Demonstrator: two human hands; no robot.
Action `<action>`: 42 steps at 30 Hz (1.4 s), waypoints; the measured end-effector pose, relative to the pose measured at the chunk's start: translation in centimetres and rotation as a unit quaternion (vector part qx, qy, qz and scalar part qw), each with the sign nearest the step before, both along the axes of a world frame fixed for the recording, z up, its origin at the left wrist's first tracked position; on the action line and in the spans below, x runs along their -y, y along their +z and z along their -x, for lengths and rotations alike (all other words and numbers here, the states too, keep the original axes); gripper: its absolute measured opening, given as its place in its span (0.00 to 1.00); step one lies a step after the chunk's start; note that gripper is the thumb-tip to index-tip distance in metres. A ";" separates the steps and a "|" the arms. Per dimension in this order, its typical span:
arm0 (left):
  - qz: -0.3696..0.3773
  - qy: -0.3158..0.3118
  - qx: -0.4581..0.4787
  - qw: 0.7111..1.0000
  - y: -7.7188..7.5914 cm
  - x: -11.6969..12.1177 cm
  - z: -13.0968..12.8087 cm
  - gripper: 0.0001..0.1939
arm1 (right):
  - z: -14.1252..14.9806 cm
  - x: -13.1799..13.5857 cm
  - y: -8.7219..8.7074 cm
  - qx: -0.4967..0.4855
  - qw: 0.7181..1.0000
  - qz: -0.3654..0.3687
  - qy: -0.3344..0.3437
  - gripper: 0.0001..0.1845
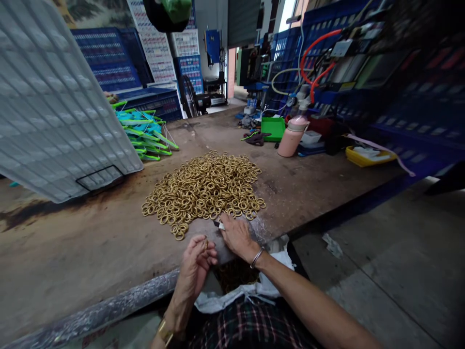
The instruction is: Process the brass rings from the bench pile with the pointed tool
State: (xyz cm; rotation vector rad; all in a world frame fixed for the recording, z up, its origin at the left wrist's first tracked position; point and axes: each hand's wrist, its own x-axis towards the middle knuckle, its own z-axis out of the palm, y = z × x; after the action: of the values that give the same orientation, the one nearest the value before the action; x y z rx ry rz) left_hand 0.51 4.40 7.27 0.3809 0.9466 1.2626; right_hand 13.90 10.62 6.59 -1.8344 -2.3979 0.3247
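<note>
Left hand (199, 261): thumb and fingers pinched on a small gold-coloured ring (206, 245), mostly hidden by the fingers. Right hand (236, 236): closed on a small tool (221, 226), white body with dark tip, tip pointing left; exact type unclear. Right hand sits at the near edge of the ring pile (207, 186); left is nearer the person, just short of it.

Wrists: gold-toned band (166, 332) on the left, silver bangle (257, 258) on the right. Between forearms, below the table edge: open white bag (247, 291), dark brownish contents, can't make out what.

Pile is loose, spread mid-table on the worn brown tabletop (308, 189). Left of it, a tilted whitish slatted crate (72, 106), with lime-and-turquoise pieces (145, 133) heaped behind. Far right side: pink bottle (291, 138), green tray (273, 129), yellow tray (368, 156).

Background: blue machine (213, 46), red hoses (314, 55), stacked blue crates (105, 55).

Writing: reddish print on a pale sack (119, 332) lower left, too faint to read; small mark on the blue machine, illegible.
</note>
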 end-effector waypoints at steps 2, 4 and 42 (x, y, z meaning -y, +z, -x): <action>0.017 -0.010 0.038 0.999 0.3 -0.1 0.3 0.17 | 0.1 0.0 0.1 0.009 1.000 0.003 0.000 0.15; 0.045 -0.007 0.072 0.996 0.3 -0.2 0.5 0.14 | -0.1 0.1 0.0 0.010 1.000 -0.001 0.007 0.16; -0.080 -0.054 -0.287 0.953 -0.8 -0.1 -0.4 0.15 | 0.4 0.8 0.6 -0.475 0.863 0.171 -0.009 0.17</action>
State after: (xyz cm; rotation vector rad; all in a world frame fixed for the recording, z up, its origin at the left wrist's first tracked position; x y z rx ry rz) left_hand 0.87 4.54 6.50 0.9512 1.2927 1.1473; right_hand 13.46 9.85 7.19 -1.2799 -1.6636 1.3494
